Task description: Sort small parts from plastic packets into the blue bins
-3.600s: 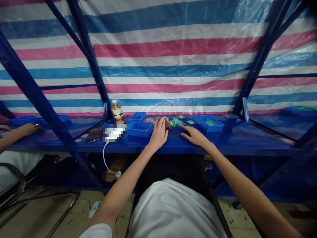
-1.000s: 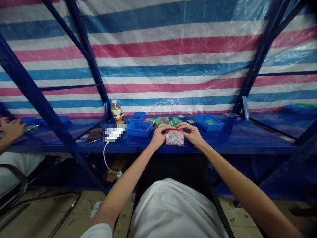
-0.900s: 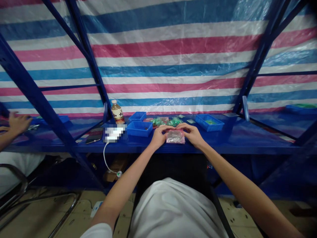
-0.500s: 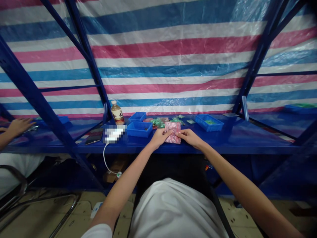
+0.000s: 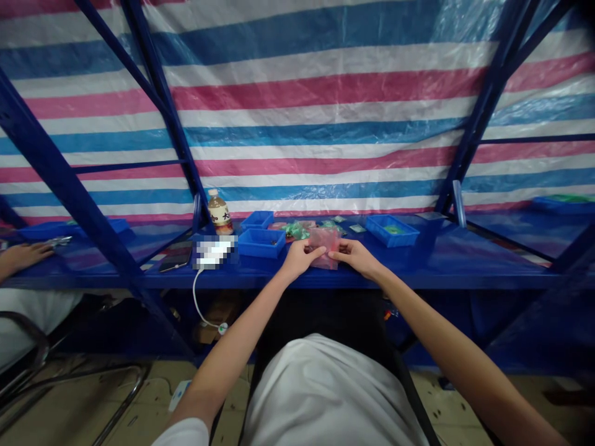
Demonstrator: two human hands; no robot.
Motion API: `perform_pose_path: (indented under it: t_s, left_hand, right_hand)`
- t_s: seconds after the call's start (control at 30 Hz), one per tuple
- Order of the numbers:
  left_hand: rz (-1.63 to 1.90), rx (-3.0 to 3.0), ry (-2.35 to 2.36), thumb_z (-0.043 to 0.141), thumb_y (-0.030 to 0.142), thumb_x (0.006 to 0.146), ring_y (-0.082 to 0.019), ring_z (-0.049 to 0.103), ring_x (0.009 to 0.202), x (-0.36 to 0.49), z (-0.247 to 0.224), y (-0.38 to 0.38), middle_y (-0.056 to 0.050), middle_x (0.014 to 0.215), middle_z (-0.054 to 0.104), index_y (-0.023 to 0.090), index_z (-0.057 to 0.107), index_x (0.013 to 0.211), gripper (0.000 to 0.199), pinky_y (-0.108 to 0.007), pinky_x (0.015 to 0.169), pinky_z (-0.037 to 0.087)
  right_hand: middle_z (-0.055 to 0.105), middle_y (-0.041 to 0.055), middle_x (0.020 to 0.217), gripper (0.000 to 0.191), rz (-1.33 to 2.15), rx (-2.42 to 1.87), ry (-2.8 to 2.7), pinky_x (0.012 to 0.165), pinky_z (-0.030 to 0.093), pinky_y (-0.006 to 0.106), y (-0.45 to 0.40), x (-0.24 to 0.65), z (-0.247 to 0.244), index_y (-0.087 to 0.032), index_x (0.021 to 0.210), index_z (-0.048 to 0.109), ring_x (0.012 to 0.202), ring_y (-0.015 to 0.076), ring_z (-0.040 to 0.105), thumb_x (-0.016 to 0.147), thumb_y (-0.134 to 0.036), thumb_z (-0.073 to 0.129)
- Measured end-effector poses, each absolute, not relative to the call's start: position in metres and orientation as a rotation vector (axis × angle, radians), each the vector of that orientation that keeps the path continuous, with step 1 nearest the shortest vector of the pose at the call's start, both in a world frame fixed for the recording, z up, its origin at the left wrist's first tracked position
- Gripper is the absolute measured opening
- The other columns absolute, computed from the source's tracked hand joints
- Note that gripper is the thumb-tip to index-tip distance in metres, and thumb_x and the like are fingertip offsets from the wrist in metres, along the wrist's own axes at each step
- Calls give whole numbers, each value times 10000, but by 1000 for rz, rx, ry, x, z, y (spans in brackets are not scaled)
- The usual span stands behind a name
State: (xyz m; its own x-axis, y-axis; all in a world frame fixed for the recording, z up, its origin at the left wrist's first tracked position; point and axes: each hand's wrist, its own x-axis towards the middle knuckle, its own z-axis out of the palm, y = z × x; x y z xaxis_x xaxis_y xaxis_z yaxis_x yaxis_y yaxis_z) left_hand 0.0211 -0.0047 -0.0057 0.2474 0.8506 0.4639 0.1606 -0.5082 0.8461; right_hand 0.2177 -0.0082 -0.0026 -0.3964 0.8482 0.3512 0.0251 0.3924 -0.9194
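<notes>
Between my two hands is a pink translucent plastic bag [image 5: 324,240], held near the front edge of the blue table [image 5: 446,263]. My left hand [image 5: 300,255] pinches its left side, thumb on top. On the right side, my right hand [image 5: 356,257] grips the bag with thumb and fingers. Whether anything lies inside the bag I cannot make out. Just behind it are green packets [image 5: 297,230] and some pink ones, partly hidden by the bag.
Left of my hands stand a blue bin [image 5: 261,250] with small parts, a second blue bin [image 5: 257,217] and a drink bottle [image 5: 220,214]. A phone [image 5: 176,259] lies farther left, near a white cable [image 5: 195,297]. Right is a blue tray [image 5: 394,238]. A co-worker's hand [image 5: 30,255] is far left.
The bag looks smoother and flatter between my hands, which stay in nearly the same place. The co-worker's hand has moved down and left.
</notes>
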Motion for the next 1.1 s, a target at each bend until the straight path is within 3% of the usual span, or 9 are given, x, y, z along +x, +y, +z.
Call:
perform_pose_path:
  t_s: [0.2,0.33,0.43,0.53,0.73,0.97,1.1]
  left_hand:
    - [1708,1966,1140,618,524,815,-137,503,571,-7,50,3,-21,634,598,134,671,788,394,-239,536,364]
    - [1949,2027,1587,546,491,871,-150,522,629,-50,98,30,-26,684,593,145,616,819,357,-248,605,389]
    - [1728,2141,2072,492,396,901,-246,604,791,-85,110,54,-103,827,646,137,606,947,287,-319,730,433]
    - [1245,2201,2415,430,304,912,-353,631,932,-111,100,72,-220,990,660,93,552,1128,326,-410,789,452]
    - [477,2280,2521,411,103,837,-366,634,1031,-124,64,88,-287,1086,644,26,474,1266,440,-418,813,487]
    - [225,2332,2493,374,213,896,-359,599,1108,-121,56,100,-218,1190,635,152,594,1231,405,-465,881,492]
    - [162,2344,2500,372,321,910,-372,610,1084,-123,63,108,-213,1160,655,151,651,1162,413,-474,871,497]
  right_hand:
    - [661,25,727,341,1071,-795,-1747,624,438,273,-11,218,2,-177,847,646,640,138,564,790,-513,669]
    - [668,36,733,341,1074,-783,-1776,641,442,279,-11,220,2,-171,833,657,663,144,577,806,-511,654]
    - [669,41,748,331,1081,-771,-1778,656,447,282,-11,220,2,-168,865,654,677,145,582,820,-496,647]
    - [668,41,751,339,1106,-763,-1757,645,447,280,-10,220,2,-168,940,641,668,144,586,832,-490,638]
    - [668,39,745,380,1126,-770,-1740,646,460,278,-7,219,-1,-170,981,633,657,142,590,825,-517,637]
    - [667,42,749,339,1087,-774,-1792,679,472,280,-6,220,-2,-160,915,663,692,150,605,842,-488,622]
    - [664,41,747,312,1072,-767,-1819,683,474,280,-4,221,-3,-163,896,669,701,155,611,857,-466,606]
